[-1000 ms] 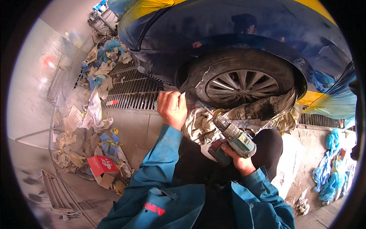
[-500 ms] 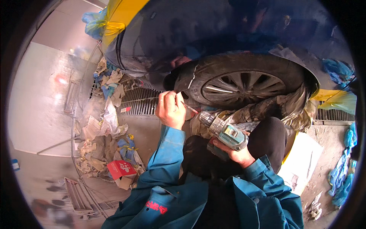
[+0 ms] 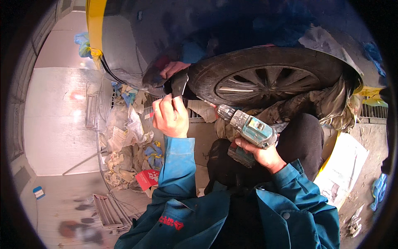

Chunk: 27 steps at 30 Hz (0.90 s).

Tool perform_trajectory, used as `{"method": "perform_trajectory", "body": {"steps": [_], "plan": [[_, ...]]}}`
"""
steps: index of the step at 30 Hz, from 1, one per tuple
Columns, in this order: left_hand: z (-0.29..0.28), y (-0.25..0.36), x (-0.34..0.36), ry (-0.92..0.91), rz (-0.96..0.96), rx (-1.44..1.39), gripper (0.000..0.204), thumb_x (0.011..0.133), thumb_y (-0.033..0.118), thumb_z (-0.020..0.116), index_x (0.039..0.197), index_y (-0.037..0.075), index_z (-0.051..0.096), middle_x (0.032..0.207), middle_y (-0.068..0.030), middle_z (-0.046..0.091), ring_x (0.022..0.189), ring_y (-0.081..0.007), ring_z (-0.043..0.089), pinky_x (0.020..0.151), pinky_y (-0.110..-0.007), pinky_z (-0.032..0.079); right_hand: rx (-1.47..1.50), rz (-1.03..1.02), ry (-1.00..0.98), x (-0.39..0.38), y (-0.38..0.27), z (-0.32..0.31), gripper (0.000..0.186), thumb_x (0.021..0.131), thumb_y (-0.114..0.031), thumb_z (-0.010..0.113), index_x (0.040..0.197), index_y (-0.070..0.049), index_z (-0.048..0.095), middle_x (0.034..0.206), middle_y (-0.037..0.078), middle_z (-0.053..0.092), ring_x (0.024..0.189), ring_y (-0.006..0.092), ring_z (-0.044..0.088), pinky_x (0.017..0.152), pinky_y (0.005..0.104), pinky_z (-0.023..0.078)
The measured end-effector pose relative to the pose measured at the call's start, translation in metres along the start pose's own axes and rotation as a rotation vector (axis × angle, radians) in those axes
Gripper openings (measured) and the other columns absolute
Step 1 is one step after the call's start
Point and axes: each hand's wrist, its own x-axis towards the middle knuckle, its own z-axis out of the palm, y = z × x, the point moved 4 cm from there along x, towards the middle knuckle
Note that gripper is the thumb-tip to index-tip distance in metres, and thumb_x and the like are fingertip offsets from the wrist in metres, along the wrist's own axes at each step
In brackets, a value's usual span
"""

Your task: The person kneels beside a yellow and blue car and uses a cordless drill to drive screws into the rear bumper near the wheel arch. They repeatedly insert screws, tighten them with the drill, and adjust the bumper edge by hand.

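Observation:
My right hand (image 3: 265, 155) is wrapped round the grip of a teal and black cordless drill (image 3: 253, 130). The drill points up and to the left, and its thin bit ends near the tyre, in the air as far as I can see. Under the dark blue car body, my left hand (image 3: 171, 118) is raised with curled fingers. Its fingertips meet the lower edge of a dark flap (image 3: 179, 85) between bumper and wheel; what they pinch is hidden. The tyre (image 3: 203, 85) and spoked wheel (image 3: 267, 89) stand just beyond the drill.
Crumpled masking paper (image 3: 122, 166) and a red box (image 3: 147, 179) lie on the left. Dirty sheeting (image 3: 298, 106) bunches under the wheel. A white paper sheet (image 3: 342, 170) lies at right. Yellow film (image 3: 95, 25) covers the car's left edge.
My view has shifted nearer the wheel. My left hand has moved apart from the drill bit, toward the flap's lower edge. The drill stays in my right hand.

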Motion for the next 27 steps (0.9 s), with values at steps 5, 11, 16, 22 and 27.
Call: {"method": "perform_trajectory", "body": {"steps": [5, 11, 16, 22, 27], "plan": [[-0.001, 0.007, 0.013, 0.015, 0.059, 0.030, 0.012, 0.088, 0.005, 0.081, 0.095, 0.009, 0.072, 0.086, -0.0089, 0.066, 0.070, -0.0302, 0.068, 0.059, -0.043, 0.056, 0.077, -0.003, 0.003, 0.005, -0.006, 0.002, 0.022, 0.097, -0.014, 0.084, 0.116, -0.007, 0.075, 0.097, 0.003, 0.080, 0.085, 0.0101, 0.071, 0.067, 0.0273, 0.052], [-0.001, 0.013, 0.025, 0.017, 0.093, 0.098, 0.014, 0.089, 0.007, 0.084, 0.092, 0.007, 0.070, 0.085, -0.0090, 0.065, 0.071, -0.0299, 0.066, 0.061, -0.043, 0.054, 0.031, 0.105, -0.016, 0.010, -0.004, -0.001, 0.052, 0.090, -0.024, 0.092, 0.134, -0.006, 0.072, 0.125, 0.009, 0.078, 0.114, 0.0206, 0.072, 0.102, 0.0357, 0.056], [-0.006, 0.020, 0.039, 0.060, 0.251, 0.171, 0.020, 0.088, 0.008, 0.088, 0.089, 0.006, 0.068, 0.087, -0.0080, 0.067, 0.080, -0.0306, 0.065, 0.073, -0.045, 0.053, 0.023, 0.060, -0.041, 0.016, -0.009, -0.001, 0.053, 0.090, -0.025, 0.092, 0.135, -0.005, 0.072, 0.128, 0.010, 0.077, 0.117, 0.0228, 0.073, 0.105, 0.0361, 0.055], [-0.010, 0.024, 0.043, 0.091, 0.314, 0.207, 0.022, 0.085, 0.013, 0.090, 0.089, 0.008, 0.069, 0.092, -0.0081, 0.066, 0.086, -0.0330, 0.062, 0.079, -0.048, 0.048, 0.048, 0.076, -0.045, 0.019, -0.013, 0.000, 0.054, 0.090, -0.024, 0.092, 0.135, -0.004, 0.071, 0.127, 0.012, 0.077, 0.116, 0.0231, 0.073, 0.105, 0.0359, 0.055], [-0.014, 0.022, 0.046, 0.161, 0.368, 0.243, 0.024, 0.084, 0.015, 0.091, 0.091, 0.009, 0.069, 0.091, -0.0072, 0.062, 0.085, -0.0331, 0.059, 0.077, -0.048, 0.045, -0.001, 0.091, -0.053, 0.021, -0.016, 0.000, 0.052, 0.089, -0.023, 0.091, 0.134, -0.003, 0.072, 0.126, 0.012, 0.078, 0.115, 0.0226, 0.073, 0.104, 0.0356, 0.055]]}}
